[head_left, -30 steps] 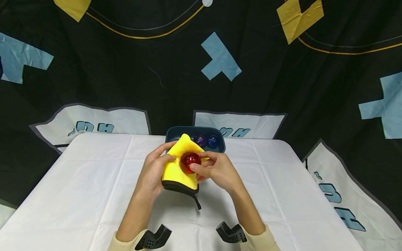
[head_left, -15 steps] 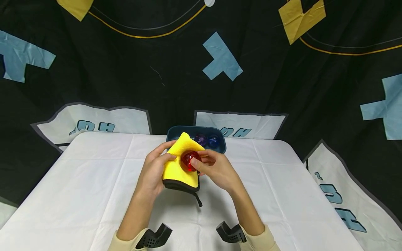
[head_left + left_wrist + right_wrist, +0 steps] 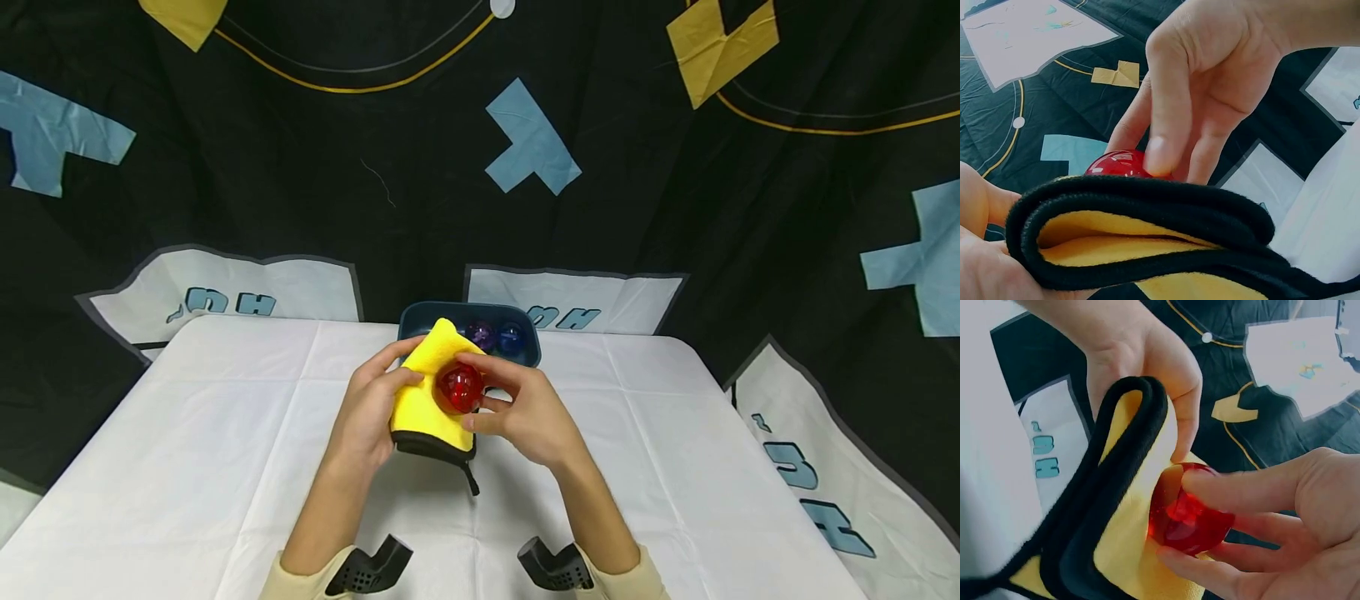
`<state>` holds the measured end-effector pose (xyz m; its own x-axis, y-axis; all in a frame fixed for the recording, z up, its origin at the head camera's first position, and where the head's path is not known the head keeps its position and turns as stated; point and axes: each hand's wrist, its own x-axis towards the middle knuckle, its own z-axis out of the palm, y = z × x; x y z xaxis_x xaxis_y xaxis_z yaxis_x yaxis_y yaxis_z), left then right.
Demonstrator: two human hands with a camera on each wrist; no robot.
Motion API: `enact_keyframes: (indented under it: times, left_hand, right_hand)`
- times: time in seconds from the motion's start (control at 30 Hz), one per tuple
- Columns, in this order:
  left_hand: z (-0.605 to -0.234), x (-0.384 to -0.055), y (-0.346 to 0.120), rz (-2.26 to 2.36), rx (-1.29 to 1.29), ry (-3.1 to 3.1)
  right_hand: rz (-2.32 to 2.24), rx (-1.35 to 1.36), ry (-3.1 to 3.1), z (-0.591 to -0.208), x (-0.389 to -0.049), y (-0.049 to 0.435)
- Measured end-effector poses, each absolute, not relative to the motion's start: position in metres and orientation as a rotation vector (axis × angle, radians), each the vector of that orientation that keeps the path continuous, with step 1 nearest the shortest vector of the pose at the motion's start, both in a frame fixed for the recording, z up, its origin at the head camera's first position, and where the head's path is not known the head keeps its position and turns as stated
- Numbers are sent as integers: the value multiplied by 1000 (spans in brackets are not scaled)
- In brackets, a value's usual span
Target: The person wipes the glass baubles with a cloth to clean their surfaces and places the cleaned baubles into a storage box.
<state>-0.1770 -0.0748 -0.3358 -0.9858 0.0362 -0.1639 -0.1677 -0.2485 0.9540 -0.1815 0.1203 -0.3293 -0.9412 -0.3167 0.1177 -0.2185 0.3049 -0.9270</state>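
Note:
My left hand [image 3: 366,417] grips a folded yellow cloth [image 3: 427,414] with black edging, held up above the table. A clear red ball [image 3: 459,388] lies against the face of the cloth. From the right, my right hand [image 3: 536,408] holds the ball between thumb and fingers. The right wrist view shows the thumb [image 3: 1210,487] on one side of the ball and other fingers beneath it. In the left wrist view, the cloth's black edge [image 3: 1147,200] hides the lower part of the ball.
Behind the cloth, a dark blue tray [image 3: 420,313] stands on the white-covered table [image 3: 225,433]. It contains a purple ball [image 3: 482,335] and a blue ball [image 3: 511,337]. Past the far table edge hangs a black patterned curtain [image 3: 315,167].
My right fingers have shifted around the ball: the index finger now reaches over its top and the thumb sits lower. More of the ball shows. The left hand stays nearly still.

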Motion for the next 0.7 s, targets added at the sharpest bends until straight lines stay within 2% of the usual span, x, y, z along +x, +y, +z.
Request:
enact_keyframes:
  times: [0.13,0.4,0.7]
  left_hand:
    - [-336,-177,-74,2365,-160,1856]
    - [-335,-177,-74,2351,-188,1881]
    - [-334,-176,-76,2357,-190,1886]
  right_hand:
    - [-1704,-471,2529,-330,-183,122]
    - [-1702,-191,2517,-333,-187,120]
    - [-1703,-226,2324,-335,-190,120]
